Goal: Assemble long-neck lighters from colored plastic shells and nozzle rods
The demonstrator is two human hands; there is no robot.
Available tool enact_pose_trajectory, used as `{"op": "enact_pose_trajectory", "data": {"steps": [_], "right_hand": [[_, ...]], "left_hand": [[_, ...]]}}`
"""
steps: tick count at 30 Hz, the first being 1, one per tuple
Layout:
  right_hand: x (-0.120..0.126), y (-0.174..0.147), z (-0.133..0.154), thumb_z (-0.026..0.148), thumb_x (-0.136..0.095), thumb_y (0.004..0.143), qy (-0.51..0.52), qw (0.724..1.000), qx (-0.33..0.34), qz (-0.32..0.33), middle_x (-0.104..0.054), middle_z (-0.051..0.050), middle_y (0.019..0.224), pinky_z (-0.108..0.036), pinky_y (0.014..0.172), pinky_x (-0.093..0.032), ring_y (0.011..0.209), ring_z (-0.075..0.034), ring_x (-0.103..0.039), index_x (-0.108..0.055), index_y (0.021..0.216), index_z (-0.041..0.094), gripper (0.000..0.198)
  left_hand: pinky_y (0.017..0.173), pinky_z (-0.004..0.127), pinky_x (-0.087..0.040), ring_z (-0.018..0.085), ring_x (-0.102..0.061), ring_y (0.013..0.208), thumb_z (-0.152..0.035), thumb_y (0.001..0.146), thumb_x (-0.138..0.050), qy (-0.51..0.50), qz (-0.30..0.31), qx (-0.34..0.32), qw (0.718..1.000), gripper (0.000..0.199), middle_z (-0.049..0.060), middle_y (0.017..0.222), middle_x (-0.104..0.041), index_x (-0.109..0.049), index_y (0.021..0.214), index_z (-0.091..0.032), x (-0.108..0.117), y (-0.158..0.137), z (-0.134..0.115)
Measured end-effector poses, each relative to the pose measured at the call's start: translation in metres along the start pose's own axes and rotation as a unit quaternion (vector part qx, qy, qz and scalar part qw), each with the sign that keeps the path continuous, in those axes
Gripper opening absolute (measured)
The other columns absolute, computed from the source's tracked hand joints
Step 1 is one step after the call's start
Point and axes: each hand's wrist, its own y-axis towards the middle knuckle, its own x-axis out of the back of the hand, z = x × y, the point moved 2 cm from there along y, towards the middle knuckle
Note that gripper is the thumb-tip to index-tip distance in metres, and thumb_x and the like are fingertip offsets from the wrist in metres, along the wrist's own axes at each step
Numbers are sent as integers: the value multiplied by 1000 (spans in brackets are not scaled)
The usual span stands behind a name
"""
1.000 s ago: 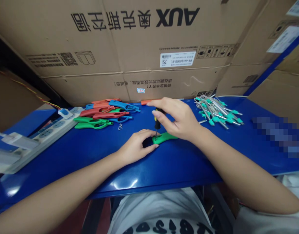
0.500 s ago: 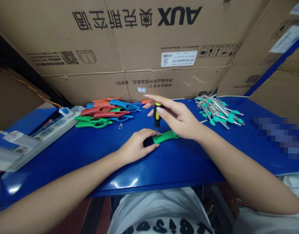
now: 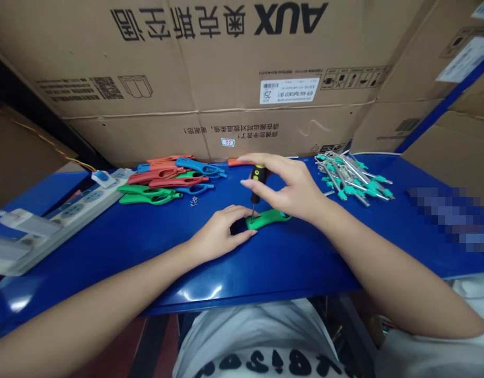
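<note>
Midway across the blue bench [image 3: 265,268], between the two hands, lies a green plastic handle [image 3: 267,218], its left end pinched between the thumb and forefinger of the left hand [image 3: 212,236]. A black-and-yellow screwdriver [image 3: 255,198] is held by the right hand, thumb against fingers; how tightly, I cannot tell. Its tip meets that left end, close to the left fingertips. Sideways push or a poorly seated tip could make the blade skid, marking the plastic or jabbing a finger; a slack left grip could let the piece pivot on the smooth surface. The handle lies flat, long axis running left to right, with its right end, partly under the right hand, angled slightly away from the person.
</note>
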Motion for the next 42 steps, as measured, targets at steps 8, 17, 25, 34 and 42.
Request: {"op": "enact_pose_trajectory", "data": {"steps": [8,17,25,34,42], "right_hand": [[2,0,7,31,-34,107,43,997,13,57,-72,-9,122,-29,83,-56,88,-14,-72,-52,140,17,40],[3,-4,7,36,-42,105,-53,994,99,1,-76,-9,106,-30,82,-55,88,-17,-72,-64,124,15,36],[5,-7,3,43,-65,94,-152,975,137,-86,-77,-7,94,-29,73,-54,76,-17,-71,-70,107,17,30],[-1,0,1,39,-56,99,13,999,34,-11,-73,-9,108,-30,81,-55,88,-17,-69,-65,117,17,30],[-3,0,4,32,-36,107,36,999,21,36,-70,-9,119,-33,88,-55,98,-17,-68,-52,139,19,38]], "left_hand": [[99,36,-51,21,-67,108,-26,90,-70,7,3,-4,1000,21,6,115,-74,-67,110,-18,0,0,0],[98,34,-52,22,-68,106,-24,89,-72,22,-8,-10,1000,24,6,113,-74,-68,111,-17,0,0,-1],[99,35,-51,22,-68,109,-25,89,-72,16,-10,-15,1000,25,6,116,-74,-67,112,-18,0,0,0],[99,36,-51,22,-67,110,-27,90,-70,7,4,-3,1000,22,6,115,-74,-67,110,-19,0,0,1],[99,36,-52,22,-68,108,-26,89,-71,5,4,-2,1000,22,6,115,-74,-68,110,-19,0,0,1]]}}
